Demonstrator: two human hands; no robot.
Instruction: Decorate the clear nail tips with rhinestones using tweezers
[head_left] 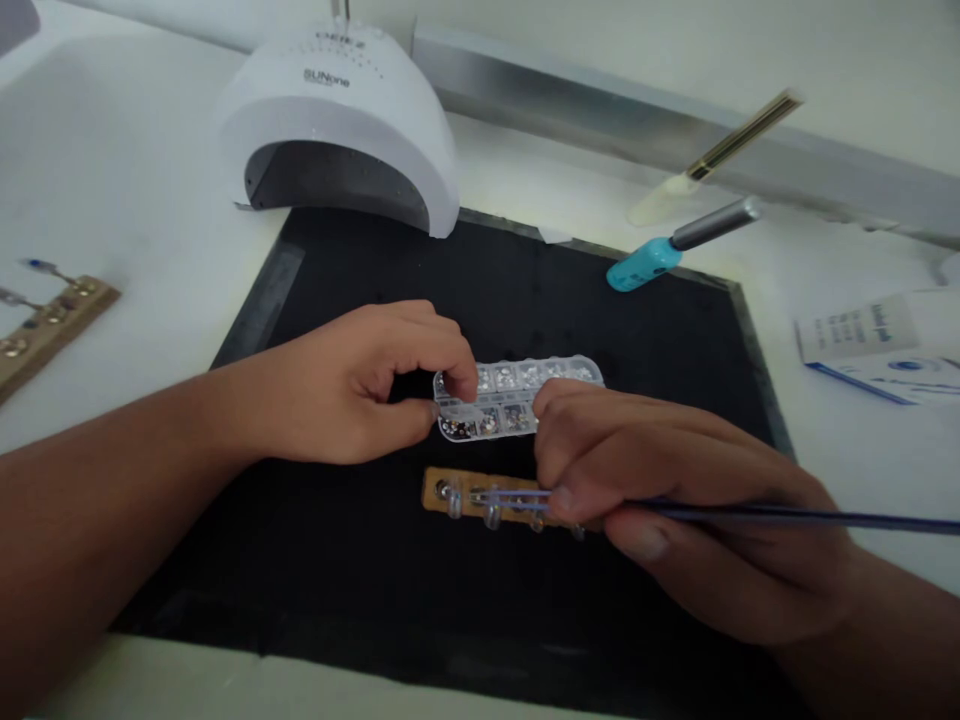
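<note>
My left hand (pixel 375 385) grips the left end of a clear compartment box (pixel 491 422), thumb at its edge and index finger curled over the top. Small shiny rhinestones fill its compartments. My right hand (pixel 697 490) is closed around slim purple-blue tweezers (pixel 517 498), whose prongs point left. Its curled fingers cover the box's lower right part. The tweezer tips lie over a narrow wooden strip (pixel 435 490) in front of the box. Several small clear nail tips (pixel 491 515) stick out from the strip's near side; my right hand hides its right end.
A black mat (pixel 337 570) lies beneath the work. Behind it stands a white nail lamp (pixel 352 110). A turquoise bottle (pixel 645 265) and a pale bottle with a gold cap (pixel 664 198) stand back right. Another wooden strip (pixel 67 325) is far left, a printed packet (pixel 885 350) right.
</note>
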